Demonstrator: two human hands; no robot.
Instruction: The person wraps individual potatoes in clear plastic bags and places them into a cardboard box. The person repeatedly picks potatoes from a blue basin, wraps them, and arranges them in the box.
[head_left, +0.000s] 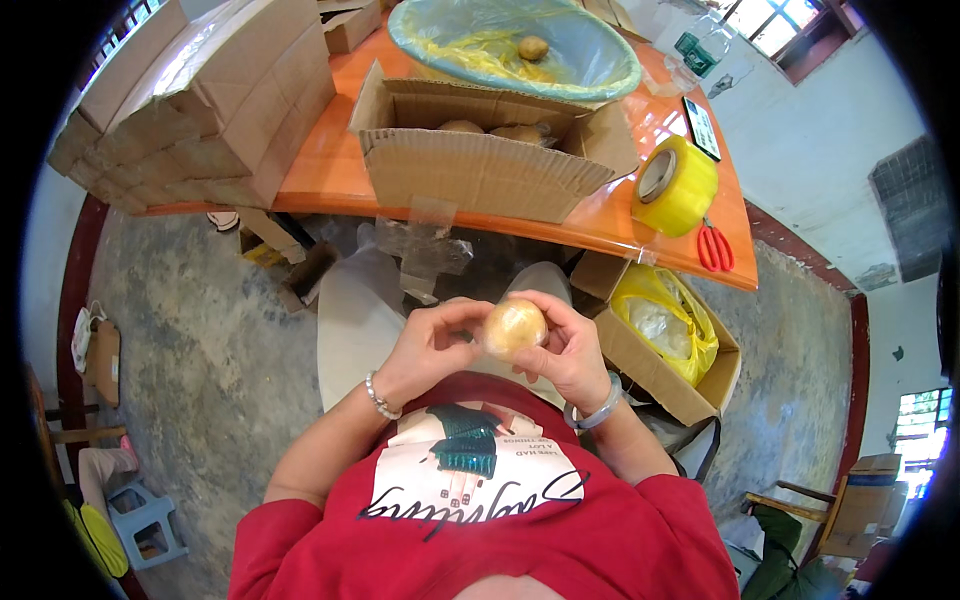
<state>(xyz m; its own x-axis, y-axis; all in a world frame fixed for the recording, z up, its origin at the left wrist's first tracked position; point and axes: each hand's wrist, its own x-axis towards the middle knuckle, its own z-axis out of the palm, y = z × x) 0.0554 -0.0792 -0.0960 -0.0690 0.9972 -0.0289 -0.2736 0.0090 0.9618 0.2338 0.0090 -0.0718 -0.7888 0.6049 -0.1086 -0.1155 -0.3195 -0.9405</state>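
Note:
Between my hands, above my lap, is a round yellow-brown piece of produce (515, 328) in shiny clear plastic film. My right hand (564, 346) grips it from the right, the thumb at its lower side and fingers behind. My left hand (439, 346) has its thumb and fingertips pinched at the left side of the wrapped piece. Whether they grip film or the piece itself is hard to see. Ahead on the table stands an open cardboard box (480, 172) with wrapped round pieces (519, 134) inside, partly hidden by its front wall. Behind it, one brown piece (533, 49) lies in a plastic-lined basin (450, 64).
The orange table (330, 169) holds stacked flattened cartons (225, 97), a yellow tape roll (679, 187), red-handled scissors (715, 247), a phone (701, 129) and a plastic bottle (705, 45). Beside my right leg, a carton (649, 367) contains a yellow bag (701, 330). Clear tape strips (431, 251) hang from the table edge.

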